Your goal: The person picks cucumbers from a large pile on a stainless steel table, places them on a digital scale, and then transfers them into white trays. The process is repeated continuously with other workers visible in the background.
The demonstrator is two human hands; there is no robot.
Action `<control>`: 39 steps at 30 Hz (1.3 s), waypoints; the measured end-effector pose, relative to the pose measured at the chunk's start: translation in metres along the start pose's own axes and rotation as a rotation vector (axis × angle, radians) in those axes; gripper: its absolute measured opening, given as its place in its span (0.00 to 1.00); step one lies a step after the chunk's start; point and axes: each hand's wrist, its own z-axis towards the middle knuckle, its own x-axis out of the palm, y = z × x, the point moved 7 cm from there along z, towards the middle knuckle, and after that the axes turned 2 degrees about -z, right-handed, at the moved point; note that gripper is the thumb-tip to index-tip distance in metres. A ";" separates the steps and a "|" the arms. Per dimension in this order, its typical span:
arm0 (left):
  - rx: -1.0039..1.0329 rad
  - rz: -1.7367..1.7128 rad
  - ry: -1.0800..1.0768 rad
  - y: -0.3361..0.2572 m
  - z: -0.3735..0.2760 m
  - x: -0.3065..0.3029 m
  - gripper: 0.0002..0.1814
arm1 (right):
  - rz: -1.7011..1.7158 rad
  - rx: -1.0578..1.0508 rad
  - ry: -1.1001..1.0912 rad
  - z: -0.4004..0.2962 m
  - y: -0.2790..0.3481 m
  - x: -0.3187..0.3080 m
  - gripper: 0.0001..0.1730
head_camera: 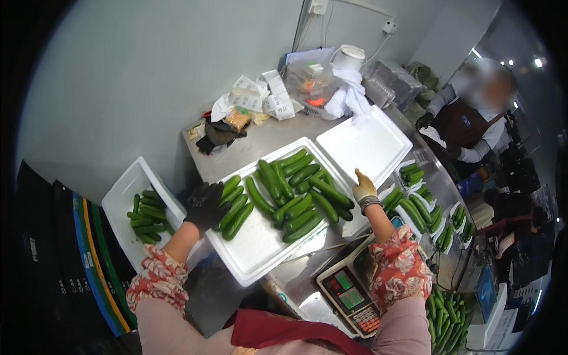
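Note:
My left hand (205, 207), in a black glove, is at the left edge of a white foam tray (248, 259). Its fingers reach the ends of several cucumbers (237, 220) lying side by side there; whether they grip is hidden. More cucumbers (293, 191) are heaped across the tray's middle and right. My right hand (365, 187), in a pale glove, is just beyond the tray's right side with one finger extended, and I see nothing held in it. Below the right forearm stands a digital scale (348, 293) with lit displays.
A deep white foam box (116, 199) with cucumbers stands at left. Behind is a shallow white tray (364, 146), beside a label strip (277, 97) and clear plastic containers (390, 84). Packed cucumbers (415, 213) lie at right, near a co-worker (466, 120). Loose cucumbers (446, 321) lie lower right.

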 end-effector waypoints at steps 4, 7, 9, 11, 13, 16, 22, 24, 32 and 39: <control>-0.041 -0.135 -0.086 -0.001 -0.007 -0.010 0.34 | -0.456 0.025 0.442 0.012 -0.041 0.036 0.36; 0.067 -0.106 -0.432 -0.005 -0.035 -0.050 0.31 | -0.501 -0.012 0.345 0.016 -0.040 0.034 0.33; -0.031 -0.107 -0.478 0.008 -0.054 -0.047 0.31 | -0.495 0.000 0.356 0.019 -0.045 0.031 0.32; -0.200 -0.383 -0.482 0.024 -0.076 -0.030 0.30 | -0.434 0.001 0.269 0.020 -0.041 0.015 0.31; -0.411 -0.823 -0.330 0.027 -0.091 -0.013 0.29 | -0.257 0.008 0.227 0.019 -0.043 -0.005 0.31; -0.240 -1.050 -0.177 -0.003 -0.116 -0.003 0.28 | 0.212 -0.029 0.274 0.024 -0.038 -0.044 0.28; -0.303 -1.646 0.005 -0.044 -0.119 0.021 0.29 | 0.346 -0.079 0.066 0.014 -0.034 -0.161 0.31; -0.295 -1.687 0.025 -0.040 -0.120 0.037 0.30 | 0.632 -0.131 0.081 0.000 -0.041 -0.196 0.30; -0.270 -1.591 -0.045 -0.030 -0.119 0.040 0.35 | 1.111 -0.263 -0.068 -0.093 -0.048 -0.298 0.26; -0.333 -1.650 0.113 -0.065 -0.068 0.032 0.27 | 1.568 -0.397 -0.457 -0.193 -0.092 -0.315 0.27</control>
